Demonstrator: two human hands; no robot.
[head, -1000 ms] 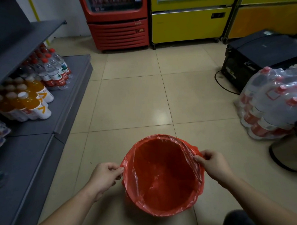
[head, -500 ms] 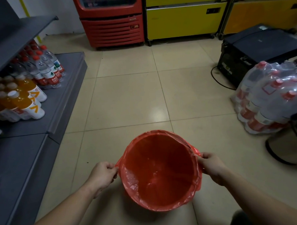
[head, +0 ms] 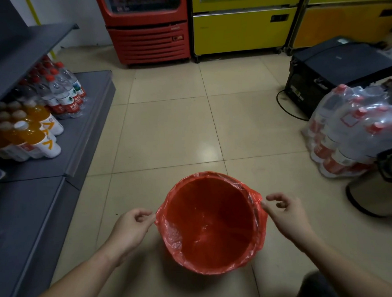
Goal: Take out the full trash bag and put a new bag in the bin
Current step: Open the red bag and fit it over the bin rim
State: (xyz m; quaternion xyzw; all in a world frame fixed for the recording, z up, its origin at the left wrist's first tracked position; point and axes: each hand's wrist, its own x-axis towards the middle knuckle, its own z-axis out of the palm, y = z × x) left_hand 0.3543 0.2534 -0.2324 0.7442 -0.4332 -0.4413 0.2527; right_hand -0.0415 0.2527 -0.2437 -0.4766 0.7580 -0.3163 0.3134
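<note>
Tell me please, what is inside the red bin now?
Only a red plastic bag lines the bin, its edge folded over the rim. No trash shows inside. The bag covers the bin's walls and bottom, so those cannot be seen.

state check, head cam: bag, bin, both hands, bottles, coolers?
bag: lines the bin, edge folded over the rim, nothing visible inside
bin: upright on the floor, open top
left hand: pinches the bag edge at the rim
right hand: at the bag edge, grip unclear
orange bottles: upright on the shelf
wrapped bottle pack: on the floor
red cooler: door closed
</note>
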